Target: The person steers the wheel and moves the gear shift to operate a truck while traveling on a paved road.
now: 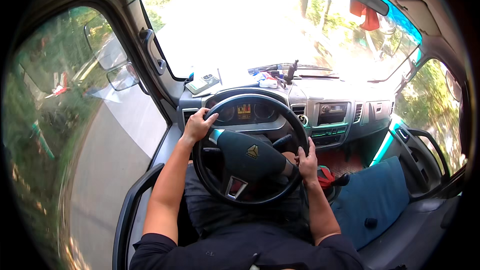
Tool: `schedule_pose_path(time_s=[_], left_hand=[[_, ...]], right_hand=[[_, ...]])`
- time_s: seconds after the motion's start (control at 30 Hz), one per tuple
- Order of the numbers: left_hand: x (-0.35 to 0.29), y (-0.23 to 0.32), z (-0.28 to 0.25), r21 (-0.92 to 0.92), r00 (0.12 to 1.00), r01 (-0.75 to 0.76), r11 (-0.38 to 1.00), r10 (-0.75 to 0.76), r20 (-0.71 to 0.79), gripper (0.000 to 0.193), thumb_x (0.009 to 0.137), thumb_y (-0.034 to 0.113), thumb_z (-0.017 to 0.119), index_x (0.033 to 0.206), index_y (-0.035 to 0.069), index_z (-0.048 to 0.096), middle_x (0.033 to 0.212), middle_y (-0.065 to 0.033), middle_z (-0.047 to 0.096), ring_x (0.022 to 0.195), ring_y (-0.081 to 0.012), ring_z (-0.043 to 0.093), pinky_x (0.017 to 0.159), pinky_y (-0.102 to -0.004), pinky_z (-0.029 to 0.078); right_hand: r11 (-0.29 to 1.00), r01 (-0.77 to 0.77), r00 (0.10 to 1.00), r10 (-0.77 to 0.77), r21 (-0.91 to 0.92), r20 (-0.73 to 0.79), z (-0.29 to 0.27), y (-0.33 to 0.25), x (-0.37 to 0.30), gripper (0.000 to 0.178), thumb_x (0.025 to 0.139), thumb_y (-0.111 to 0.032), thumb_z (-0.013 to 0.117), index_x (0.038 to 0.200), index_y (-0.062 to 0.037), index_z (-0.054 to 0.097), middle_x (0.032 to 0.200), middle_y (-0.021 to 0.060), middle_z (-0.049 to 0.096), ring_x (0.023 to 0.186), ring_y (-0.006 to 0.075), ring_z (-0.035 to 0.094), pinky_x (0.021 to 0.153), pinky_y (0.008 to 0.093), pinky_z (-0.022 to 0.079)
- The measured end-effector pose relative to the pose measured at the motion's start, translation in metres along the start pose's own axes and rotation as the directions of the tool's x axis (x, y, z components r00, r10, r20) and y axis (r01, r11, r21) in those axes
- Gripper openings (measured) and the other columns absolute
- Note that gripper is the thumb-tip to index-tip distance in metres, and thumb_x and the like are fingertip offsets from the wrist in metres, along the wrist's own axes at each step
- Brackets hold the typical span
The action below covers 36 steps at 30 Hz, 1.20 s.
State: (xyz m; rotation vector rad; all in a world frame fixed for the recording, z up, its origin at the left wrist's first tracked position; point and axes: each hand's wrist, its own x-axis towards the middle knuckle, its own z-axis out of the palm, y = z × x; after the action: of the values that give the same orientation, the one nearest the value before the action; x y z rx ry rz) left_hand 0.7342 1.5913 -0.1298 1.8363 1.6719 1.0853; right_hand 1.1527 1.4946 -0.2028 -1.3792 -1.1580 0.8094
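Note:
A black steering wheel [240, 156] stands in front of me, its hub bearing a gold emblem. My left hand [198, 126] is closed round the upper left of the rim, its fingers curled over the top. At the right side of the rim my right hand [308, 164] holds on, thumb on the inner side and a finger stretched up along the outside. Behind the wheel sits the lit instrument cluster [244, 112]. A dark stalk [283, 141] sticks out behind the hub on the right.
Right of my right hand is a gear lever [342, 180] with a red cloth near its base. Beyond it lies a blue seat [372, 200] with a small black object [370, 223]. Papers [202, 84] rest on the dashboard. The driver's door [135, 205] is close on my left.

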Motion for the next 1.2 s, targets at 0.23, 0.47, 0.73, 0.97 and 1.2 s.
schedule_pose_path(time_s=[0.23,0.47,0.73,0.97,1.2], left_hand=[[-0.023,-0.019,0.003,-0.155,0.996,0.075,0.985,-0.083,-0.044,0.049,0.096,0.043,0.071,0.122,0.002,0.067,0.095,-0.0137,0.075,0.089,-0.0239,0.073,0.081,-0.0356,0.054],[-0.057,-0.032,0.012,-0.506,0.987,0.111,0.855,-0.152,-0.041,0.042,0.101,0.031,0.07,0.127,-0.001,0.061,0.096,-0.0044,0.07,0.091,-0.0114,0.065,0.085,-0.0279,0.051],[-0.104,-0.031,0.026,-0.412,0.961,0.081,0.908,-0.181,-0.21,0.037,0.103,0.025,0.066,0.129,0.0,0.057,0.1,-0.0052,0.067,0.093,-0.0126,0.061,0.088,-0.0289,0.05],[-0.137,-0.034,0.042,-0.603,0.904,0.049,0.796,-0.292,-0.313,0.039,0.103,0.028,0.068,0.13,0.002,0.056,0.103,-0.0028,0.064,0.093,-0.0113,0.058,0.086,-0.0272,0.049],[-0.178,-0.04,0.064,-0.505,0.837,0.213,0.837,-0.423,-0.347,0.037,0.106,0.028,0.063,0.13,0.001,0.056,0.112,-0.005,0.06,0.099,-0.0133,0.058,0.091,-0.0286,0.047]], right_hand=[[0.998,0.049,0.999,-0.049,0.026,0.019,-0.002,-0.008,-0.014,0.06,0.105,-0.017,0.058,0.158,-0.0026,0.035,0.116,0.015,0.069,0.091,0.0202,0.069,0.086,0.0325,0.056],[0.994,0.011,0.997,-0.019,0.108,0.079,-0.01,-0.002,-0.014,0.064,0.107,-0.024,0.056,0.159,0.0009,0.029,0.138,0.0203,0.06,0.118,0.0239,0.062,0.108,0.0343,0.045],[0.994,-0.034,0.995,0.023,0.108,0.098,-0.015,0.002,-0.062,0.073,0.108,-0.022,0.056,0.164,-0.0053,0.013,0.135,0.0159,0.057,0.084,0.0187,0.068,0.073,0.0328,0.057],[0.942,-0.199,0.98,0.197,0.27,0.033,0.001,0.019,-0.097,0.068,0.11,-0.024,0.05,0.164,-0.0042,0.014,0.153,0.013,0.041,0.138,0.0223,0.042,0.118,0.0348,0.031],[0.89,-0.213,0.964,0.258,0.402,-0.062,0.015,-0.005,-0.094,0.061,0.112,-0.021,0.044,0.165,-0.0108,0.016,0.163,0.0163,0.031,0.149,0.027,0.033,0.122,0.0382,0.026]])
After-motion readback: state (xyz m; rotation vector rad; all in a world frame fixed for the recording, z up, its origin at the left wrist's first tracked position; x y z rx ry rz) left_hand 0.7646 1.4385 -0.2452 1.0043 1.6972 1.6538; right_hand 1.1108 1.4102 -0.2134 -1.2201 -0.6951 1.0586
